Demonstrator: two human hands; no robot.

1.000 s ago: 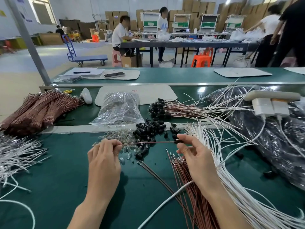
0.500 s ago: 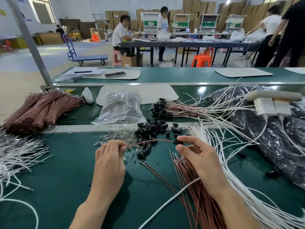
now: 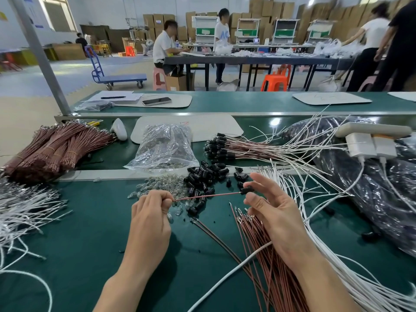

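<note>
Between the two hands, just above the green worktop (image 3: 78,233), a brown wire (image 3: 207,195) ran nearly level. Its left end was pinched in the curled fingers of the left hand (image 3: 150,219). Its right end sat in a black cap (image 3: 247,189), nipped between thumb and forefinger of the right hand (image 3: 274,212), with the other fingers spread. The step looked like fitting the cap onto the wire; whether the end was fully seated could not be seen. Next would call for a firm push along the wire, then laying it with the capped wires (image 3: 225,147) behind the loose caps (image 3: 202,176).
</note>
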